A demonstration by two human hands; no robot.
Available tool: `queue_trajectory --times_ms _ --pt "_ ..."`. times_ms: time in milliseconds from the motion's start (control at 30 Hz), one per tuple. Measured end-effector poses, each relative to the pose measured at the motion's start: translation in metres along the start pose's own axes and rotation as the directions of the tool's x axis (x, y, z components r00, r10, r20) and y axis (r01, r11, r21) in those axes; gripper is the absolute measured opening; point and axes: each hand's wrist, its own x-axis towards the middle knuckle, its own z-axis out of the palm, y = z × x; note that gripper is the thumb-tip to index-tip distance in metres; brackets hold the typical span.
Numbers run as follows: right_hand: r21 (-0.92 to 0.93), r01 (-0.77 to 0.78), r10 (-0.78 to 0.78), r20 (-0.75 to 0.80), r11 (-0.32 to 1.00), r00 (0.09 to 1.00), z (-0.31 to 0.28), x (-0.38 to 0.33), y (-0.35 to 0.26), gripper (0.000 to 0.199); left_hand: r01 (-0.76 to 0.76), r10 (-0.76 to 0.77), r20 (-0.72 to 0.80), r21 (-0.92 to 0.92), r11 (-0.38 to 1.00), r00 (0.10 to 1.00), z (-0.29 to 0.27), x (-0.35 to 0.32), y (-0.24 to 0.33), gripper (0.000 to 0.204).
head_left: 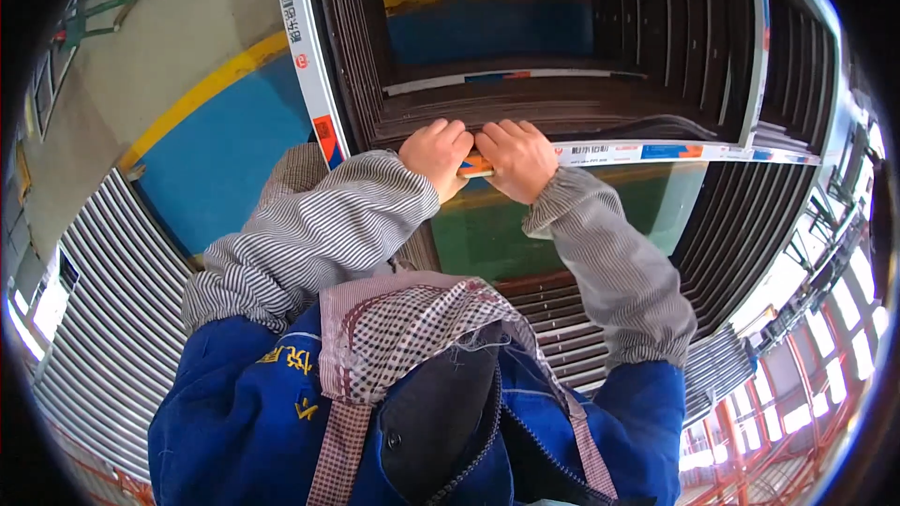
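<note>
Concrete floor (178,28) with blue and yellow paint is seen past stacked dark frames (525,108). A white frame bar (656,152) (taped, with coloured labels) is run left to right across the stack. It is gripped by the left hand (437,156) and right hand (516,157), closed side by side.

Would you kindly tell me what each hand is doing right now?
Left hand: closed on the white frame bar.
Right hand: closed on the same bar.
</note>
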Motion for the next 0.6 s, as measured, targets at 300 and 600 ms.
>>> queue_trajectory --times_ms 300,600 --pt "0.026 0.075 -0.073 -0.064 0.997 0.995 -0.004 0.004 -0.007 0.049 0.016 -0.019 -0.052 -0.071 0.997 0.998 -0.015 -0.04 -0.021 0.057" --pt "-0.007 0.187 -0.186 0.041 0.982 0.982 -0.004 0.018 -0.005 0.037 -0.207 0.198 0.082 0.13 0.97 0.977 -0.01 -0.03 -0.036 0.06"
